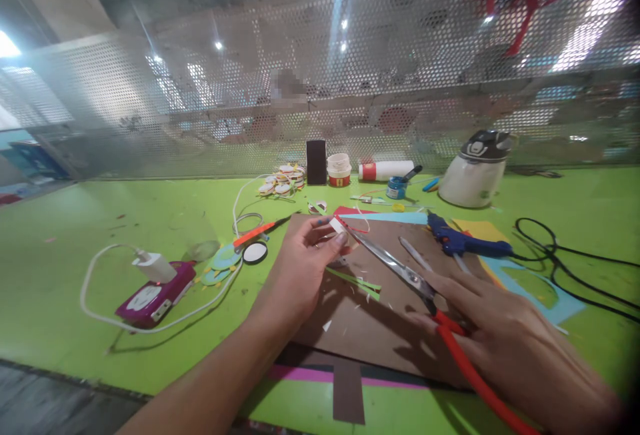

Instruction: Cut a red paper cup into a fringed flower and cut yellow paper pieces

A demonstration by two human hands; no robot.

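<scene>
My left hand (305,258) pinches a small white paper piece (338,224) between thumb and fingers; a red edge shows beside it. In my right hand (495,328) is a pair of scissors (395,267) with red handles. Its blades point up and left, with the tips close to the white piece; whether they touch it I cannot tell. Beneath both hands lies a brown board (345,335). Thin green paper strips (357,280) and small white scraps are scattered on it.
A blue glue gun (465,243) rests on the board's right, its black cord trailing off. To the left are an orange cutter (253,233) and a purple power strip (157,295) with a white charger. A kettle-like container (473,178), phone (316,162) and cups (339,170) stand behind.
</scene>
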